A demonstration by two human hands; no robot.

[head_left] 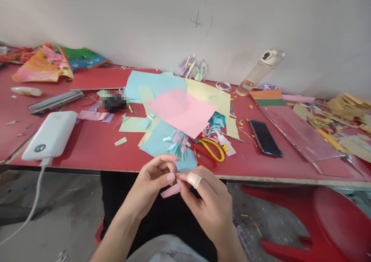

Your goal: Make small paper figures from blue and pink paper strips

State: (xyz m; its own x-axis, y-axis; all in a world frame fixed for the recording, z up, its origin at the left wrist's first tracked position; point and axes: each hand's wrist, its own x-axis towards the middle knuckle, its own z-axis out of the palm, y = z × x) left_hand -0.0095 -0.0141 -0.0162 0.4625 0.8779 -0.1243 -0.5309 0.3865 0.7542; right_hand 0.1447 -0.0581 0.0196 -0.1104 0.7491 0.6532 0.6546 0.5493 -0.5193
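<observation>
Just in front of the table edge, above my lap, my left hand [158,175] and my right hand [204,192] meet fingertip to fingertip. A pink paper strip [170,191] hangs below the pinched fingers; its upper end is hidden by them. White tape is wrapped around one finger of my right hand. Beyond my hands lies a small folded paper figure [176,144] in light blue and pink, on a blue sheet [153,140]. Scissors [210,153] with red and yellow handles lie to its right, beside a small glue bottle [226,143].
On the red table [95,150] are a pink sheet [182,109], a white power bank [52,136] with a cable, a black phone [265,137] and paper scraps. A water bottle [257,74] leans against the wall. A red stool [339,215] stands at lower right.
</observation>
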